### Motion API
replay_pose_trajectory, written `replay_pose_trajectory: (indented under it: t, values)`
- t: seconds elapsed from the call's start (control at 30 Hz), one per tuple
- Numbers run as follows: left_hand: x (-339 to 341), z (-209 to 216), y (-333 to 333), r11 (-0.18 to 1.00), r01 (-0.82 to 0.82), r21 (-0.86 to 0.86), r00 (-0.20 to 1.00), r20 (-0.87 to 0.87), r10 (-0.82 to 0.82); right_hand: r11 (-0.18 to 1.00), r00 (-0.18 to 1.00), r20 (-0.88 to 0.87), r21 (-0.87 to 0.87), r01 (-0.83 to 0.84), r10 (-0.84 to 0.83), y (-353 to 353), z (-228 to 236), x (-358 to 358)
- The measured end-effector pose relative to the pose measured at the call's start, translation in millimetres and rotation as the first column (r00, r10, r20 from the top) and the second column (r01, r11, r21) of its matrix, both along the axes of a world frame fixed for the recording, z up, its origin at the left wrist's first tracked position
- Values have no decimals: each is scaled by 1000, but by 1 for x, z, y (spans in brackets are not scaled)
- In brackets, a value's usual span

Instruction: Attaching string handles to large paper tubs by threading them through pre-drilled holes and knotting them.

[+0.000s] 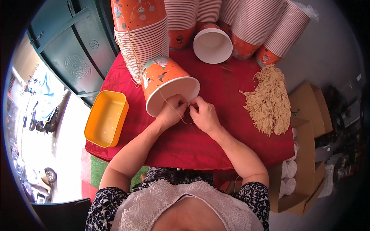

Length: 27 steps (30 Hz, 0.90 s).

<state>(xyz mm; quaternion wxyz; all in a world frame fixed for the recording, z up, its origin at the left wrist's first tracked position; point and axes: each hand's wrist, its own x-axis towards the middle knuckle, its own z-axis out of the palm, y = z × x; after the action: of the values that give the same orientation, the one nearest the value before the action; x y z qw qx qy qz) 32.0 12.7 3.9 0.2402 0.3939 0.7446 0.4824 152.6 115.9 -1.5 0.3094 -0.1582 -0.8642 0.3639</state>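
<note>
- The orange paper bucket [165, 82] lies on its side on the red table [216, 138], its white open mouth turned toward the person, just in front of both hands.
- The left hand [171, 109] and right hand [203, 114] sit close together at the bucket's rim, fingertips pinched on a thin tan string [181, 115] that loops down between them — both hands look closed on it, though the exact grip is too small to make out.
- Judging by this, the step in hand is tying or threading the string at the rim to make a handle.
- The next move likely calls for a fine pull to tighten the knot while the bucket is kept from rolling.
- Around them: a bundle of tan strings [269, 101] to the right, stacked buckets [144, 38] with strings behind, one upturned white-mouthed bucket [212, 44], and a yellow tray [106, 118] at the left table edge.
- Cardboard boxes [304, 127] stand to the right of the table.
</note>
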Motion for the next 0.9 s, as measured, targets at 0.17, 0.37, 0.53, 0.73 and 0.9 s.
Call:
replay_pose_trajectory:
  t: [0.17, 0.37, 0.53, 0.73, 0.9]
  values:
    - [1, -13, 0, 988, 44, 150, 994, -103, -29, 996, 999, -24, -87, -24, 22, -4, -3, -2]
    - [4, -14, 1, 987, 41, 156, 997, -66, -31, 997, 1000, 8, -78, -20, 21, 0, -1, 0]
    - [0, -22, 3, 981, -31, 191, 993, -108, 53, 1000, 999, 33, 22, -17, 16, 3, -4, -5]
    - [4, 3, 1, 994, -38, 107, 977, 213, 15, 999, 999, 29, 40, -35, 34, 4, -7, -3]
    - [5, 4, 0, 991, -45, 127, 971, 240, 14, 998, 999, -23, 38, -41, 42, 1, -6, -4]
